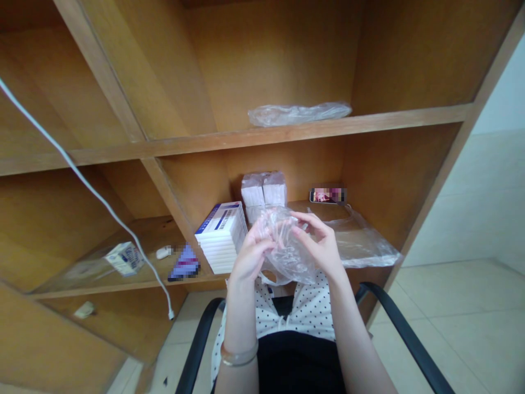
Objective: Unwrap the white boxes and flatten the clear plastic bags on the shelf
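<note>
Landmark: box stack (221,243), white with a blue top face
Plastic bag (289,262): thin, clear, crumpled; held in the air just right of the box stack, in front of your chest
Left hand (248,257): fingers closed on the bag's left edge, just right of the box stack and slightly lower
Right hand (322,243): thumb and fingers pinched together on the bag's upper edge, further right of the box stack
Step in hand: judged from the grip, you are working the film layers apart near the bag's top
Next move calls for: a light pinch on one layer per hand and a slow, even pull; the film looks thin enough to slip or tear
Wrapped packs (263,190): behind the box stack, to its right
Hidden: the bag's mouth is lost in the folds; whether the bag holds anything cannot be told; your left fingertips sit behind film
Unreadable: print on the box stack; the flat item (327,195) far right of it and the purple item (184,265) just left of it are blurred
</note>
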